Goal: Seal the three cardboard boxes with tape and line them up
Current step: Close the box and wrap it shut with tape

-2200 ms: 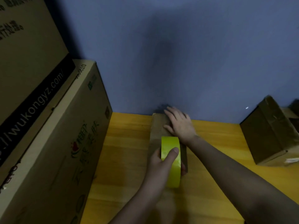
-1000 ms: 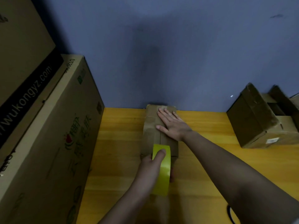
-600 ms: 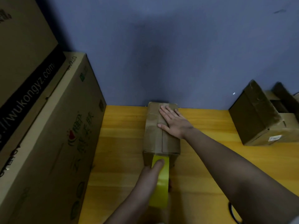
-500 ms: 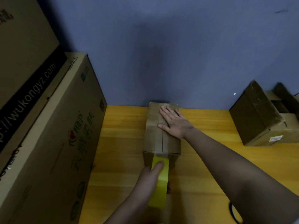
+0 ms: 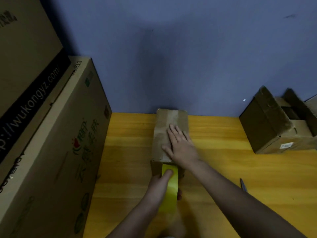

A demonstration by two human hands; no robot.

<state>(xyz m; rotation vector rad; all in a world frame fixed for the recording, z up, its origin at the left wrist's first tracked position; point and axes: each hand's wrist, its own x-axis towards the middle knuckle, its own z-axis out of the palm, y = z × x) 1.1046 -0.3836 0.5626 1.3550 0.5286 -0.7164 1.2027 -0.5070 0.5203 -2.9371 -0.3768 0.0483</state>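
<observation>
A small brown cardboard box lies lengthwise on the yellow wooden table, its far end against the blue wall. My right hand lies flat on the box's top, fingers straight. My left hand grips a yellow tape roll just below the box's near end, a finger over the roll's rim. A second, open cardboard box stands at the right by the wall. A third small box is not in sight.
Large printed cartons are stacked along the table's left side. The tips of a pair of scissors show on the table beside my right forearm.
My left hand has drawn the tape roll along the box's top and down past its near end. My right hand has slid from the far end toward the near end.
</observation>
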